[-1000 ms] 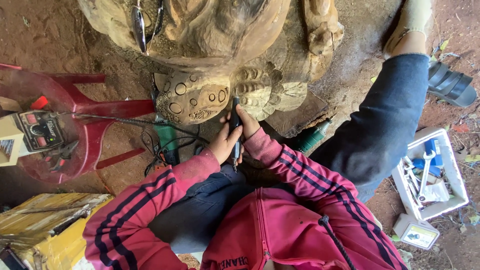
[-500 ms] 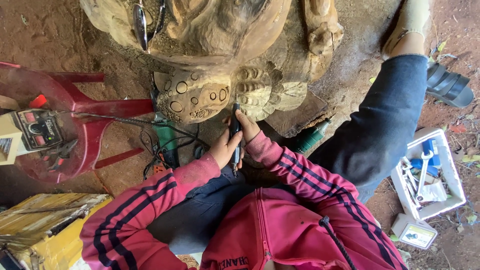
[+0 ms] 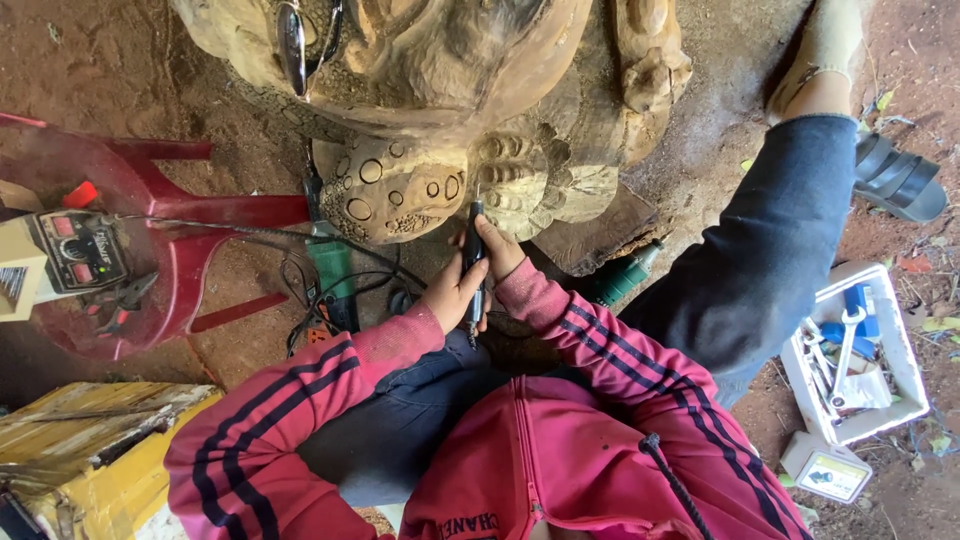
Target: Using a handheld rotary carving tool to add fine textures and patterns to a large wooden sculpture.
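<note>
Grip: both hands wrap one slim black rotary carving tool; the left hand is curled around its lower barrel, and the right hand pinches it higher up, fingers pressed together.
Tool position: upright between the hands, its tip touching the wooden sculpture at the carved toes beside a patch of ringed circles.
Handling: the tool looks light, rigid and smooth-sided, best held low on the barrel, away from the bit; the sculpture looks heavy, hard and unlikely to shift.
White tray: open on the dirt floor at the person's right, holding spanners and blue-handled tools in a loose heap.
Red plastic chair: at the left, carrying a small beige control box and pliers.
Cables: trailing from the chair towards the hands.
</note>
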